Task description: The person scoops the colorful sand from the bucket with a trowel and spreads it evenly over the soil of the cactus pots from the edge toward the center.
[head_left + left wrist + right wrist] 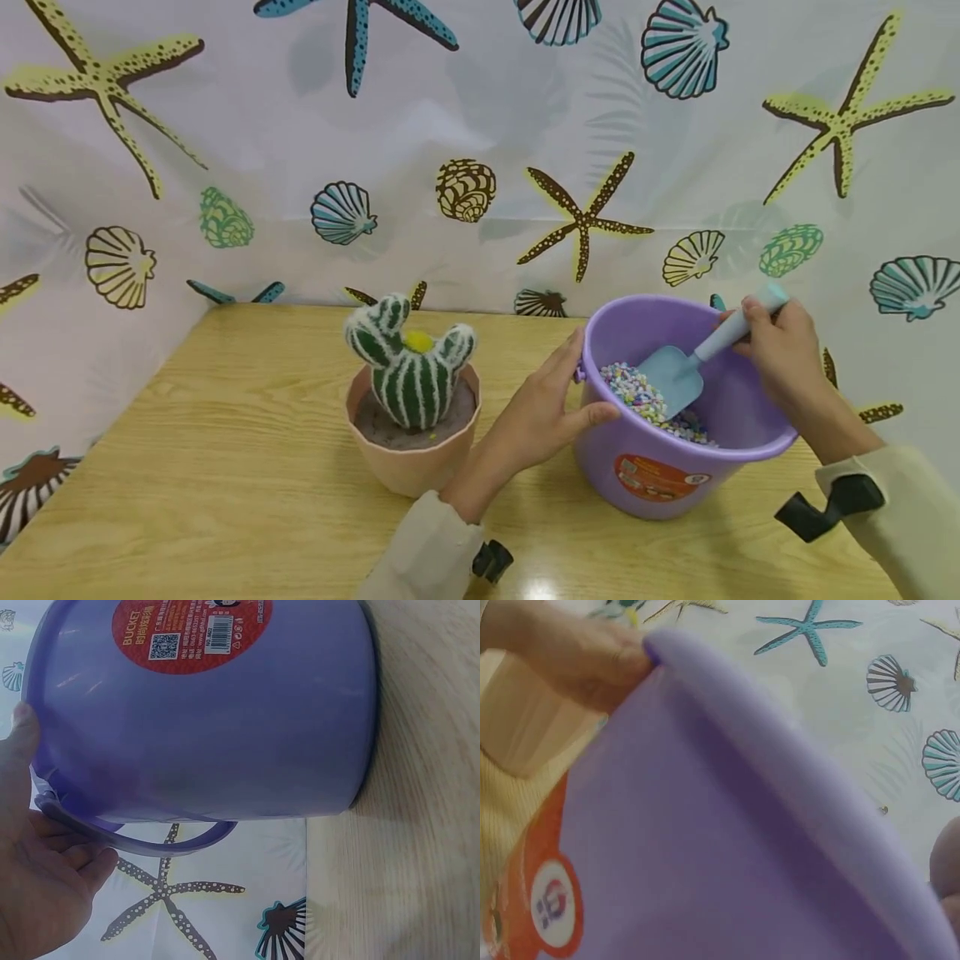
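A purple bucket (600, 458) with a red label stands on the right of the table, tilted slightly. Small multicoloured beads (626, 387) lie inside it. My left hand (543, 408) holds the bucket's left side, thumb over the front rim; in the left wrist view its fingers curl near the bucket's handle (161, 847). Above the right rim, my right hand (780, 342) grips a light blue toy shovel (671, 375) by its handle, and the blade dips into the beads. The right wrist view mostly shows the bucket wall (682, 840), hiding the shovel.
Left of the bucket stands a pinkish pot (412, 467) with a knitted-looking green and white cactus (416, 387) in grey-brown filling. A wooden table (225, 467) carries everything. Behind it hangs a cloth (480, 108) printed with shells and starfish.
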Demonstrator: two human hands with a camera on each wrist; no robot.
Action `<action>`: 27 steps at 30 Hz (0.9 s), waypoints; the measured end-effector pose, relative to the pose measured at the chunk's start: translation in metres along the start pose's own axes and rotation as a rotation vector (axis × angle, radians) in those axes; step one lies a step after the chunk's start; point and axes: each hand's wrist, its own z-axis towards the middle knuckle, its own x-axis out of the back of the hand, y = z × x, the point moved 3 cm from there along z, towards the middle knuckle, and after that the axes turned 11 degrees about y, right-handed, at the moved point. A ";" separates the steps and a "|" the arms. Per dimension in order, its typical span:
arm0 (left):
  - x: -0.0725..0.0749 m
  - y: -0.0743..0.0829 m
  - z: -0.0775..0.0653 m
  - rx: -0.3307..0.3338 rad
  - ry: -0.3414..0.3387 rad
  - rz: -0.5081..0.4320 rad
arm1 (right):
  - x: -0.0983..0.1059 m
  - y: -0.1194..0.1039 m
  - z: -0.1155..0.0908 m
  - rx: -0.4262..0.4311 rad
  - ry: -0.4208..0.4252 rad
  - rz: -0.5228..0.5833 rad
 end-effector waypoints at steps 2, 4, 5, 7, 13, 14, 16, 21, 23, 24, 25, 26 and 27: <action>0.000 0.000 0.001 0.007 -0.001 -0.006 | 0.000 0.002 0.001 -0.040 -0.039 0.077; -0.001 0.001 0.001 0.017 -0.006 -0.011 | 0.000 0.004 0.002 -0.082 -0.071 0.137; -0.001 0.001 0.000 0.018 -0.008 -0.010 | 0.000 0.006 0.002 -0.102 -0.086 0.156; -0.001 0.001 0.000 0.018 -0.011 -0.008 | 0.000 0.009 0.001 -0.151 -0.128 0.220; 0.003 0.000 0.001 0.011 0.001 0.013 | -0.005 0.012 0.001 -0.264 -0.271 0.354; 0.004 -0.001 0.001 0.012 0.003 0.013 | -0.006 0.012 0.001 -0.268 -0.281 0.366; 0.005 -0.001 0.002 0.018 0.001 0.010 | -0.006 0.011 0.002 -0.273 -0.292 0.394; 0.007 0.000 0.002 0.024 -0.009 0.011 | -0.007 0.010 0.002 -0.278 -0.316 0.458; 0.006 0.000 0.002 0.020 -0.007 0.018 | -0.006 0.012 0.001 -0.278 -0.327 0.477; 0.006 0.001 0.002 0.024 -0.009 0.018 | -0.006 0.012 0.001 -0.275 -0.331 0.479; 0.006 0.001 0.002 0.028 -0.008 0.017 | -0.006 0.012 0.001 -0.271 -0.334 0.476; 0.005 0.001 0.001 0.032 -0.008 0.016 | -0.005 0.012 0.000 -0.269 -0.336 0.468; 0.005 0.001 0.001 0.038 -0.010 0.012 | -0.005 0.013 0.000 -0.275 -0.337 0.466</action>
